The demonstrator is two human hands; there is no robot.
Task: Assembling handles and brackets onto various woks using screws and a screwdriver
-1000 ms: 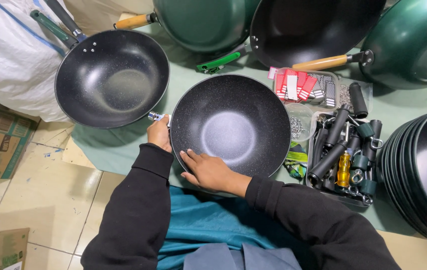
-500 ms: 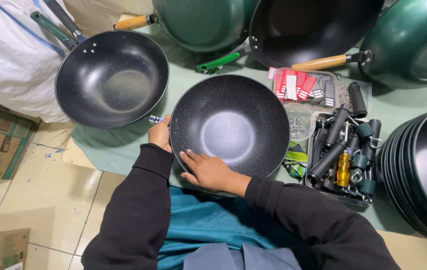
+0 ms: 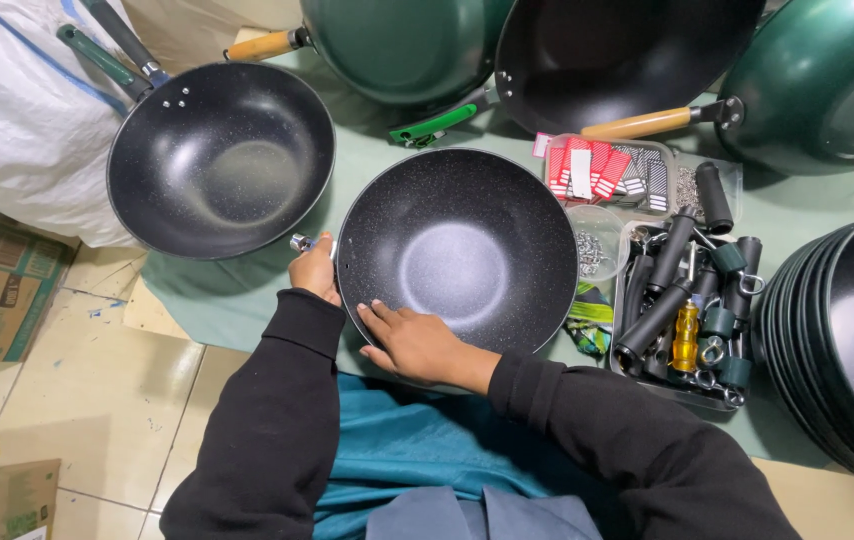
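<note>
The speckled black wok (image 3: 459, 255) sits on the green-covered desk (image 3: 227, 300) with no handle fitted, so it could rock or slide off toward the person's lap if the grip slackens. The right hand (image 3: 415, 343) lies flat on the near rim, fingers (image 3: 379, 318) narrow and pressing just inside it. The left hand (image 3: 315, 272) is closed on a small metal fitting (image 3: 299, 242) at the rim's left edge, which might slip from its hole. The wok's dark bowl looks glossy and unmarked, paler at the centre
</note>
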